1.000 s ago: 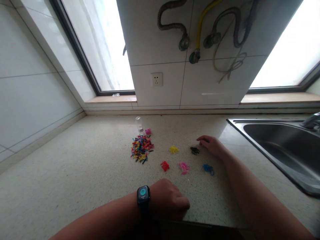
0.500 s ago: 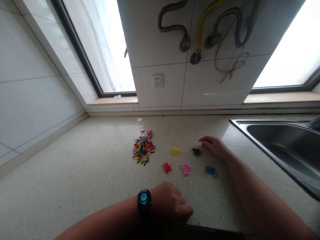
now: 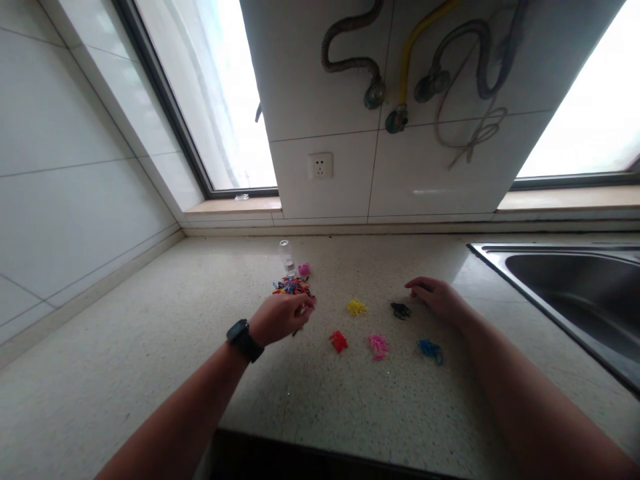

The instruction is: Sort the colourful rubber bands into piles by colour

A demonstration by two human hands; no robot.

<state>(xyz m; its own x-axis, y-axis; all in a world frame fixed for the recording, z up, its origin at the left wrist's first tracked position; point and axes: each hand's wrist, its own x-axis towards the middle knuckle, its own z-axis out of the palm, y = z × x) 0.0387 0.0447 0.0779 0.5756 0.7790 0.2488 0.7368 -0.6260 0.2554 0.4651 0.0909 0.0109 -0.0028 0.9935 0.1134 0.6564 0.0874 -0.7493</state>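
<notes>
My left hand point(image 3: 283, 317), with a black watch point(image 3: 245, 339) on its wrist, reaches over the near side of a mixed pile of small coloured bands point(image 3: 291, 285). Its fingers are closed, and what they hold, if anything, I cannot make out. Part of the pile is hidden beneath it. My right hand point(image 3: 436, 297) rests on the counter beside a small black heap point(image 3: 401, 310), fingers loosely stretched and holding nothing. Between the hands lie separate heaps: yellow point(image 3: 357, 307), red point(image 3: 339, 341), pink point(image 3: 379, 347) and blue point(image 3: 431, 351).
A clear plastic bottle point(image 3: 287, 259) stands behind the mixed pile, beside a small pink object point(image 3: 304, 269). The steel sink point(image 3: 565, 293) is set into the counter point(image 3: 150, 373) on the right. A wall socket point(image 3: 321, 166) and hoses point(image 3: 405, 60) are on the tiled wall.
My left hand has moved from the counter's front edge, up and to the left, onto the mixed pile. My right hand stays beside the black heap. The view has shifted slightly.
</notes>
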